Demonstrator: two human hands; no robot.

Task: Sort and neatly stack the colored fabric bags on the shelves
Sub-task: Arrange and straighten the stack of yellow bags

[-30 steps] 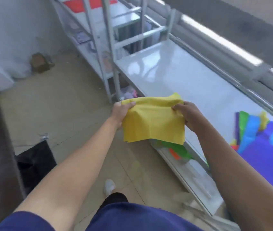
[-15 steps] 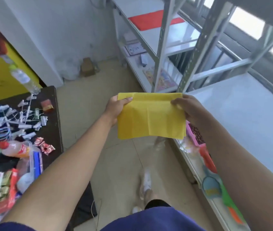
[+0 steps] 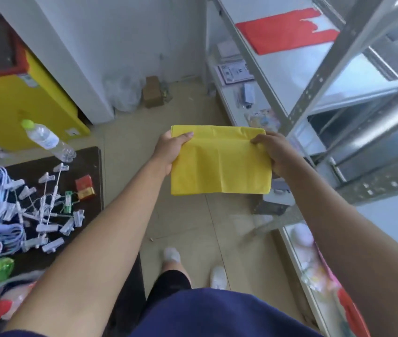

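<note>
Held up in mid-air over the tiled floor (image 3: 188, 229), between bench and shelving: a folded yellow fabric bag (image 3: 221, 164), gripped at its top corners by left hand (image 3: 170, 153) and right hand (image 3: 274, 153), fingers (image 3: 258, 141) curled onto the cloth. Close on the right, a grey metal shelving rack (image 3: 319, 76), with a flat red fabric bag (image 3: 287, 30) on an upper shelf and printed papers (image 3: 234, 71) on a lower one. On the left, a dark bench (image 3: 88, 161) carrying a clear plastic bottle (image 3: 47, 141), white clips on wires (image 3: 47, 210) and a small red box (image 3: 84, 187). Farther ahead on the floor, a brown cardboard box (image 3: 153, 92).
</note>
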